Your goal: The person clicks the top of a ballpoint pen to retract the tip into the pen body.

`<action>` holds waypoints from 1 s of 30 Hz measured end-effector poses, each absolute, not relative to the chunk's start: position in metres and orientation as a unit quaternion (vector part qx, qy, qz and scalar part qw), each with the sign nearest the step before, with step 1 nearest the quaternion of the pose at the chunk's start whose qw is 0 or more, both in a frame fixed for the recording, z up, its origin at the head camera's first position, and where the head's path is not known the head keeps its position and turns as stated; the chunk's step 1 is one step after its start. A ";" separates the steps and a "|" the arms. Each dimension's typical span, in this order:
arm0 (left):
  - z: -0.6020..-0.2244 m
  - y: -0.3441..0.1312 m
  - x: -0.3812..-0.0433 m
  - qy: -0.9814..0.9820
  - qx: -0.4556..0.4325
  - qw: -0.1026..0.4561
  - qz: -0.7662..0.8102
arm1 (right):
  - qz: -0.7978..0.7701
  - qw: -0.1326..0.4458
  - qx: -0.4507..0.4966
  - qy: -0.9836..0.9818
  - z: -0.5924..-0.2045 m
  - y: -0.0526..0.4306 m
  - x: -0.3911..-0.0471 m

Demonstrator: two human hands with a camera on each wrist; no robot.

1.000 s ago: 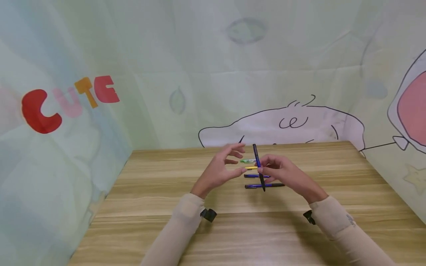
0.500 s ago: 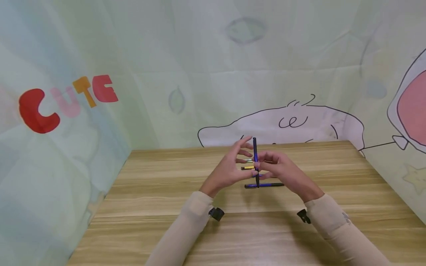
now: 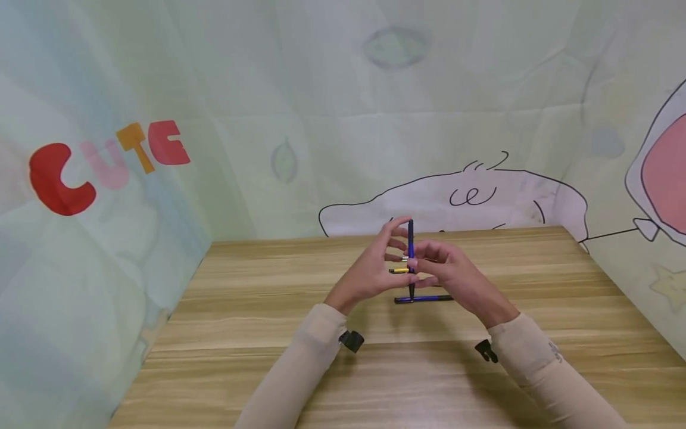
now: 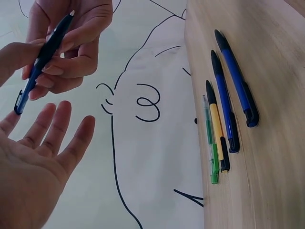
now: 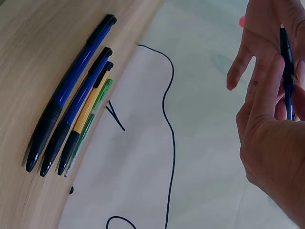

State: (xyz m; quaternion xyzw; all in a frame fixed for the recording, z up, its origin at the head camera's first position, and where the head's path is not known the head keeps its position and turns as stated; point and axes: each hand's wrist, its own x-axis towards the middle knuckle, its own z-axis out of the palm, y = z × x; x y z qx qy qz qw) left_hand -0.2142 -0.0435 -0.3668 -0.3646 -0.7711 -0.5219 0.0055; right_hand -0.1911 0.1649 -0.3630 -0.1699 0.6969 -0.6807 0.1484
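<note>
A blue and black ballpoint pen [image 3: 411, 241] stands nearly upright between my two hands in the head view, clicker end up. My right hand [image 3: 462, 279] grips its middle between thumb and fingers. My left hand [image 3: 370, 268] has its thumb against the lower barrel and its index fingertip at the clicker; its other fingers are spread beside the pen. In the left wrist view a small metal point shows at the pen's tip [image 4: 72, 14]. Part of the barrel is hidden behind fingers.
Several pens lie side by side on the wooden table [image 3: 257, 333]: two blue ones, the larger blue pen [image 4: 238, 76] nearest me, then a yellow pen [image 4: 217, 124] and a green pen [image 4: 209, 138]. A printed cloth [image 3: 343, 149] hangs behind the table.
The pen has gone from tilted to nearly upright. My left hand has moved right and up to it, its index fingertip now at the clicker end and its thumb at the barrel.
</note>
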 end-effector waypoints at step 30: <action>-0.366 -0.049 -0.207 -0.775 -0.360 0.009 -0.519 | -0.634 0.154 -0.194 0.733 -0.360 0.174 -0.188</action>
